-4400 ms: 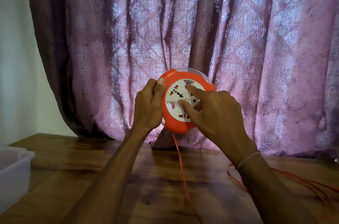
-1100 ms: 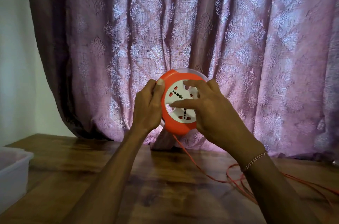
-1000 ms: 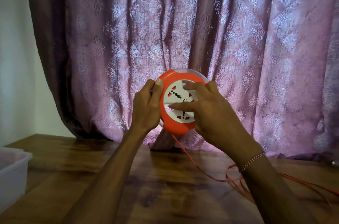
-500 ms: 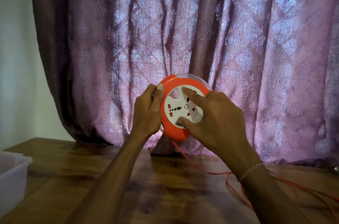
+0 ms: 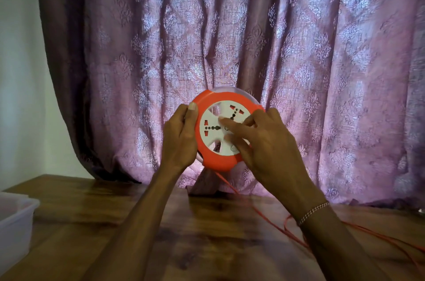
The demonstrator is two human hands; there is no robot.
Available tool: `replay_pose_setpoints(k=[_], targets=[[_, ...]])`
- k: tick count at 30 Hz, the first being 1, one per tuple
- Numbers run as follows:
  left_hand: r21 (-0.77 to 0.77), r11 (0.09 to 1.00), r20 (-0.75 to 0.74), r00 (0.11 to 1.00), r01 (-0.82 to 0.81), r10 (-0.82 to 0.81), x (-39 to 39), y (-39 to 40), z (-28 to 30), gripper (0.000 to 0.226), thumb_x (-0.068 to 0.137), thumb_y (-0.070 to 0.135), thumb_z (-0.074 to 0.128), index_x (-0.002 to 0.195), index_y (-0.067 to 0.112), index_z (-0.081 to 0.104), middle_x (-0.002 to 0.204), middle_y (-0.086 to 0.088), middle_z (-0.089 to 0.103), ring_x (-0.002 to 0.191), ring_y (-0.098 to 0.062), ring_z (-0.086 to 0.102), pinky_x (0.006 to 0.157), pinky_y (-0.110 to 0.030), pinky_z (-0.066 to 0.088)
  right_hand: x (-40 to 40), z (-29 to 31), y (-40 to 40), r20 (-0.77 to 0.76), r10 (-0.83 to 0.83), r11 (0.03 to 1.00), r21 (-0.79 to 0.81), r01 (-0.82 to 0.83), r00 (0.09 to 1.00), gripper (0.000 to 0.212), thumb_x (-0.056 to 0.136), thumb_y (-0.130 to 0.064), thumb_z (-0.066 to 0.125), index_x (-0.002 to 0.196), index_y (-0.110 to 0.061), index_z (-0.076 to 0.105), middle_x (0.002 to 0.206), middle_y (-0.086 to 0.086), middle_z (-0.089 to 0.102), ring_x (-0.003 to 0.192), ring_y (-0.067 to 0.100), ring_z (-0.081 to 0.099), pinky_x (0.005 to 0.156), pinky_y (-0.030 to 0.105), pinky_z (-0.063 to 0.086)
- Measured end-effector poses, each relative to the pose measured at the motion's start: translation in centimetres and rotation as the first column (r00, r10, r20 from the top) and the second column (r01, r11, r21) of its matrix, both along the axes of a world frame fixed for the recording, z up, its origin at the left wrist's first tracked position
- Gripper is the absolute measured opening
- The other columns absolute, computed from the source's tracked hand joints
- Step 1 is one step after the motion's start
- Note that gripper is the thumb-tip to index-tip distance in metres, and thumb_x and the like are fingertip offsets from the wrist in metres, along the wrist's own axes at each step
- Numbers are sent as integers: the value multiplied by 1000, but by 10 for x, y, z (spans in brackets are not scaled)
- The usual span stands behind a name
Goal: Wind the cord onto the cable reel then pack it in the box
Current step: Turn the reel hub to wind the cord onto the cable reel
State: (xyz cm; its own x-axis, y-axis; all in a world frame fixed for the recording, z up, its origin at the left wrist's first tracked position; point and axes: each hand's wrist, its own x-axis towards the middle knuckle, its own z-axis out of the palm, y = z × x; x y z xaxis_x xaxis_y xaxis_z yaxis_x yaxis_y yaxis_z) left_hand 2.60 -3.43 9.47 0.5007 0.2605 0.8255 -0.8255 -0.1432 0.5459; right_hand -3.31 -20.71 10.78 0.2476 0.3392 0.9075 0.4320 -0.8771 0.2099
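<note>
I hold an orange cable reel [image 5: 216,161] with a white socket face in the air above the wooden table [image 5: 207,234]. My left hand [image 5: 181,140] grips its left rim, thumb on the orange edge. My right hand [image 5: 259,142] lies on the white face, its fingers pressing into the disc's recesses. The orange cord [image 5: 264,218] runs from the reel's bottom down to the right and lies in loose loops on the table beside my right forearm. A white plastic box [image 5: 16,223] stands at the left edge.
A purple patterned curtain [image 5: 230,39] hangs close behind the reel down to the table's back edge. A pale wall [image 5: 18,73] shows at the left.
The white socket face has turned under my right fingers, which moved round it. The cord on the table has shifted and drawn in. My left hand kept its grip on the rim.
</note>
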Motion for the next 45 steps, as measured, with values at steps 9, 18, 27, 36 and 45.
replay_pose_setpoints(k=[9, 18, 27, 36, 45], targets=[[53, 998, 9, 999, -37, 37, 0, 0, 0, 45, 101, 51, 43, 74, 15, 44, 65, -5, 51, 60, -16, 48, 57, -48, 45, 0, 1, 6, -35, 57, 976, -210, -63, 998, 50, 74, -26, 32, 92, -27, 79, 134, 2, 61, 101, 26, 46, 83, 41, 48], [98, 992, 3, 997, -77, 77, 0, -2, -1, 48, 101, 51, 43, 77, 9, 46, 67, -19, 56, 60, -15, 49, 60, -53, 45, -8, 0, 9, -1, -143, 953, -271, 138, 990, 56, 70, -30, 28, 98, -40, 76, 133, 4, 59, 100, 35, 53, 72, 42, 42], [134, 987, 9, 996, -84, 84, 4, -4, -3, 41, 98, 58, 43, 68, 29, 43, 57, 7, 52, 56, -14, 46, 61, -55, 46, -9, -3, 8, -116, -240, 964, -144, 223, 964, 65, 70, -46, 30, 130, -46, 56, 113, 12, 54, 103, 32, 52, 76, 40, 44], [128, 989, 15, 998, -67, 65, 2, -5, -3, 43, 98, 57, 43, 70, 24, 41, 61, -4, 51, 59, -16, 45, 60, -55, 46, -4, -4, 6, -113, -203, 971, 105, 215, 973, 63, 82, -74, 48, 133, -37, 55, 84, -1, 75, 85, 28, 68, 64, 34, 51], [112, 992, 13, 998, -59, 58, 1, -4, -3, 52, 101, 51, 42, 76, 6, 42, 64, -14, 51, 62, -17, 44, 62, -55, 45, -7, 6, -5, -127, 29, 994, -97, -42, 992, 39, 74, -21, 49, 101, -32, 76, 126, 4, 61, 107, 27, 47, 84, 40, 47]])
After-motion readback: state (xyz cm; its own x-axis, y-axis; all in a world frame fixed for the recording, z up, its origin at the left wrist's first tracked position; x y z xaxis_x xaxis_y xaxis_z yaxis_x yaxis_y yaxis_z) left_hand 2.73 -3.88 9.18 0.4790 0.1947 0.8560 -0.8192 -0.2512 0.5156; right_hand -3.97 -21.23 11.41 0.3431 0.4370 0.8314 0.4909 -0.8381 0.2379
